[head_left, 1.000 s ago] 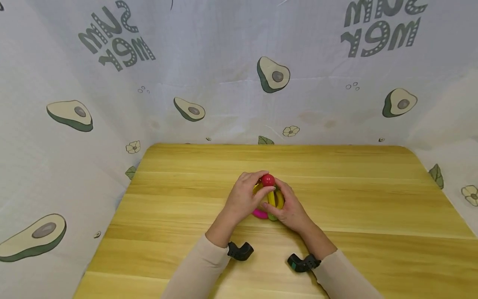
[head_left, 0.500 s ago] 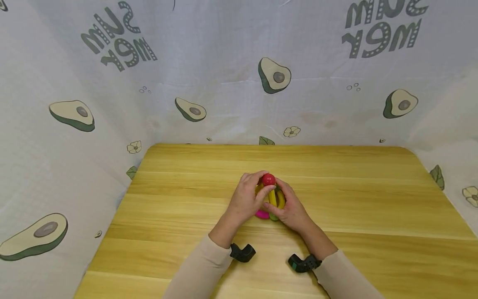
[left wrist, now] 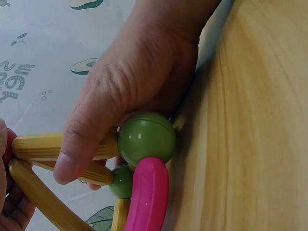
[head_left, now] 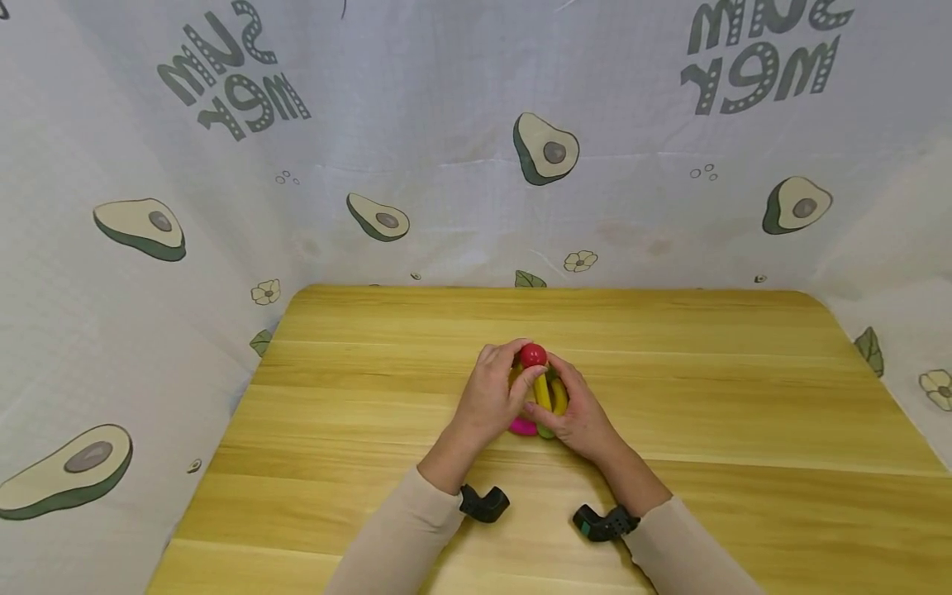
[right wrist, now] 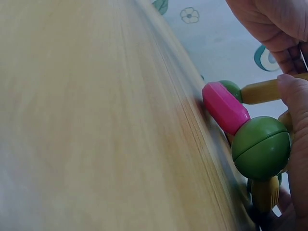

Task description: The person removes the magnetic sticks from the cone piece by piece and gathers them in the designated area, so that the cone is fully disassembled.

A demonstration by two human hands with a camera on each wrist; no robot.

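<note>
Between the two hands stands a ball-and-rod construction toy. A red ball (head_left: 533,355) is at its top, with yellow rods (head_left: 542,390) running down from it. At its base are green balls (left wrist: 147,138) joined by a pink curved rod (left wrist: 147,197). My left hand (head_left: 487,395) grips the top at the red ball, its thumb just below the ball and its fingers behind. My right hand (head_left: 583,420) holds the side, and its thumb presses across a yellow rod in the left wrist view. The hands hide part of the frame.
The structure's base is at the wooden tabletop (head_left: 372,397). A white curtain (head_left: 461,99) with avocado prints rises behind the table and at both sides. Each wrist wears a black strapped device (head_left: 483,504).
Both hands keep their hold on the structure. The left hand and the red ball shift only very slightly; the right hand stays nearly still.
</note>
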